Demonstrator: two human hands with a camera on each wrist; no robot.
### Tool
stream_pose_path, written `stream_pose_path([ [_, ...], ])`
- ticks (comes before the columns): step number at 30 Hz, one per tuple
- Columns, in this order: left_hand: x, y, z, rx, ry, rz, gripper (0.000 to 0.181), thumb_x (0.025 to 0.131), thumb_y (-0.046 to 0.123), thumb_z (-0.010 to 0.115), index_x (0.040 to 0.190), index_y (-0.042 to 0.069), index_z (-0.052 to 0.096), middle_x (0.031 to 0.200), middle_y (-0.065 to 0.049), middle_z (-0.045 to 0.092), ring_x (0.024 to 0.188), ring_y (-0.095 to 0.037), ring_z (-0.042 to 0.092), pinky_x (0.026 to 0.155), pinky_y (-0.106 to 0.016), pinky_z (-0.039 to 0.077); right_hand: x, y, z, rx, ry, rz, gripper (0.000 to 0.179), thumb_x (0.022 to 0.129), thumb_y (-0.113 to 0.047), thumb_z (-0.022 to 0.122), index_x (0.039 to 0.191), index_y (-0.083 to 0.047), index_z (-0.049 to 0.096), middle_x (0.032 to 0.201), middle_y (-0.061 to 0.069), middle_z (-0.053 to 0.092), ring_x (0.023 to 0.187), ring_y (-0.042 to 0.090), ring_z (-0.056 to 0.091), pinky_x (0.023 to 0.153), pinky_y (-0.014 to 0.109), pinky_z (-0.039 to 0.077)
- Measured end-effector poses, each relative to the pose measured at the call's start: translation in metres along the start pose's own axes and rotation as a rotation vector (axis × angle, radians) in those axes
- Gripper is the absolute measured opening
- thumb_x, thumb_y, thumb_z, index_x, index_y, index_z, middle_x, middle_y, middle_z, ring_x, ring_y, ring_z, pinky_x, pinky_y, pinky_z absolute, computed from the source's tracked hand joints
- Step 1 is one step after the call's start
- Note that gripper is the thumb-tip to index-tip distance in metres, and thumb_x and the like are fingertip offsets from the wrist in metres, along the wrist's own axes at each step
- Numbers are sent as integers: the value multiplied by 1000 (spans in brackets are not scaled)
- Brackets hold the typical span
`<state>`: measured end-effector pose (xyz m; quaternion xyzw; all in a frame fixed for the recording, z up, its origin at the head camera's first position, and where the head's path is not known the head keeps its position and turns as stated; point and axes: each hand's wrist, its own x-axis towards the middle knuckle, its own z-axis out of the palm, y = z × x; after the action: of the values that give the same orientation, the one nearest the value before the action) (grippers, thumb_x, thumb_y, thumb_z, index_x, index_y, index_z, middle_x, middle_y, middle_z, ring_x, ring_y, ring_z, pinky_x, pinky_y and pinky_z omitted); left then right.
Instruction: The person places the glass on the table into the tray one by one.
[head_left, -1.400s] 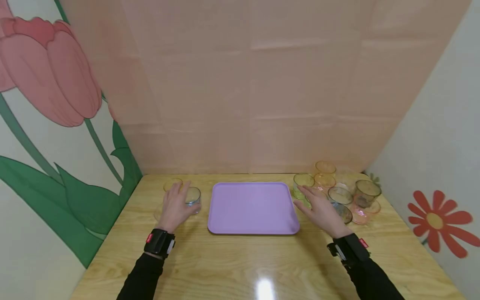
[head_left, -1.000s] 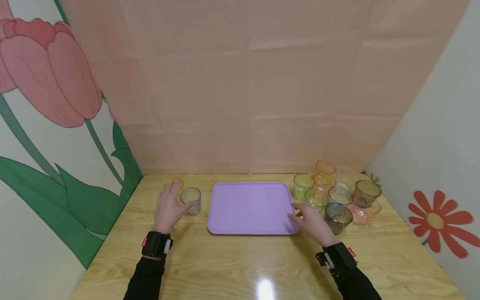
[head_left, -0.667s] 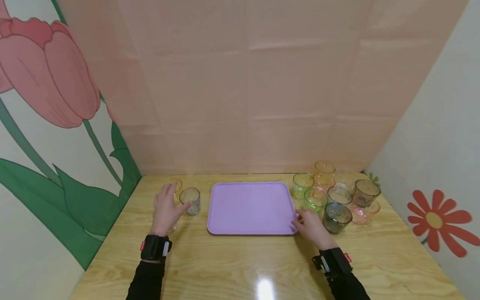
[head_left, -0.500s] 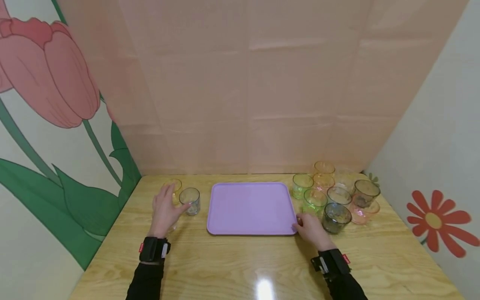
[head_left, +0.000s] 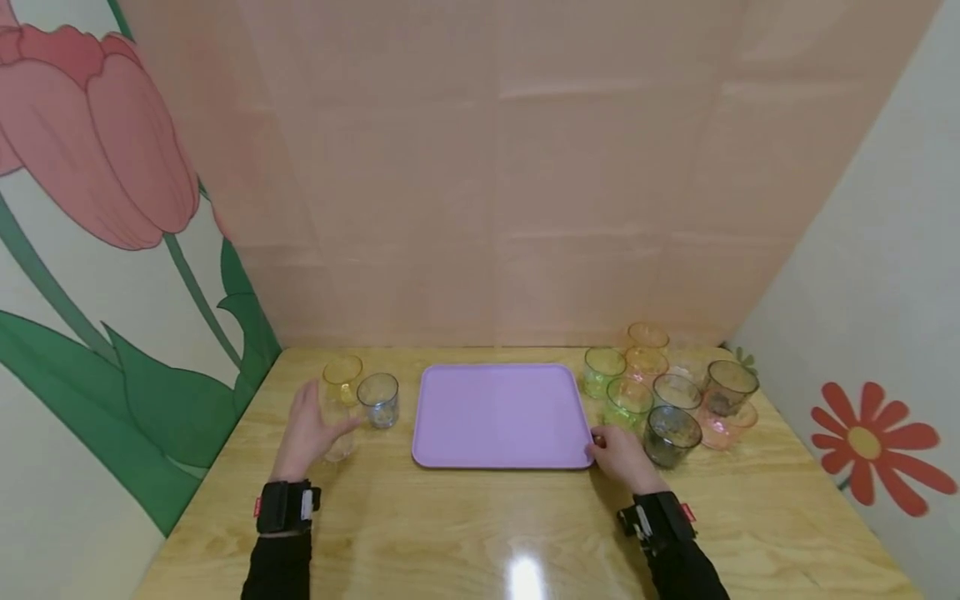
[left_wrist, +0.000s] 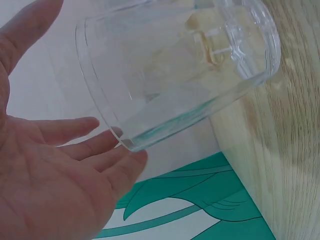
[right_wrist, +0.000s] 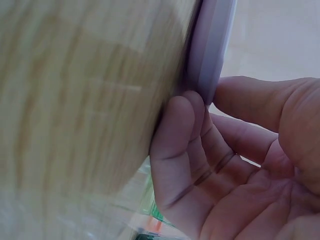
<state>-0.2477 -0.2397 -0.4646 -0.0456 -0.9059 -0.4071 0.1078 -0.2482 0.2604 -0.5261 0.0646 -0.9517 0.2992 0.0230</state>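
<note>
My left hand [head_left: 306,437], thumb spread from the fingers, is beside a clear glass [left_wrist: 170,75] at the table's left. In the left wrist view its fingertips are by the glass's rim, without curling round it; whether they touch is unclear. A bluish glass [head_left: 378,402] and a yellow glass [head_left: 342,379] stand just beyond. My right hand [head_left: 626,461] pinches the near right corner of a purple tray [head_left: 502,417]. In the right wrist view the thumb presses the tray's upper side, and curled fingers [right_wrist: 172,122] sit at its underside edge. The tray lies on the table.
Several glasses crowd the right side, among them green glasses [head_left: 628,402], a dark grey glass [head_left: 672,437] close to my right hand, and a brown glass [head_left: 731,387] that appears stacked on a pink one [head_left: 720,429]. Walls border the wooden table [head_left: 450,533] behind and sideways.
My right hand has moved from beside the green glasses to the tray's corner and pinches it. My left hand has drawn back from the bluish glass, leftward and nearer me, to the clear glass.
</note>
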Motion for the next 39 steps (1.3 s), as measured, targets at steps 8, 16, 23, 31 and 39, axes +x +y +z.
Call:
stream_pose_path([
  [8, 1, -6, -7, 4, -130, -171, 107, 84, 22, 84, 154, -13, 11, 155, -41, 20, 143, -56, 24, 115, -66, 25, 0, -2, -2, -1, -9, 18, 22, 90, -2, 67, 109, 8, 70, 80, 7, 66, 71, 20, 57, 64, 35, 47],
  [16, 2, -11, -9, -6, -254, -322, 110, 87, 22, 82, 154, -13, 2, 152, -45, 22, 140, -58, 29, 111, -67, 31, 0, -2, -2, -8, -23, 39, 27, 90, -3, 67, 114, 10, 68, 85, 11, 70, 74, 22, 61, 68, 38, 51],
  [23, 0, -16, -7, 38, -272, -343, 94, 86, 18, 81, 148, -14, 18, 144, -43, 36, 130, -55, 43, 101, -63, 44, -2, -3, -3, 1, -33, 39, 28, 90, -4, 68, 115, 10, 68, 85, 11, 70, 74, 21, 61, 67, 38, 51],
  [31, 0, -17, -10, 38, -238, -314, 90, 84, 19, 83, 145, -12, 24, 149, -40, 33, 133, -54, 42, 104, -64, 41, -4, -3, -3, 9, -36, 51, 31, 90, -4, 68, 117, 10, 67, 88, 15, 73, 78, 24, 65, 71, 43, 54],
  [39, -3, -12, -14, -69, -154, -339, 84, 87, 18, 78, 148, -3, 24, 151, -34, 35, 126, -51, 48, 95, -61, 46, -4, -4, -4, 8, -52, 71, 33, 92, -5, 67, 120, 12, 65, 92, 17, 73, 83, 27, 68, 75, 47, 55],
])
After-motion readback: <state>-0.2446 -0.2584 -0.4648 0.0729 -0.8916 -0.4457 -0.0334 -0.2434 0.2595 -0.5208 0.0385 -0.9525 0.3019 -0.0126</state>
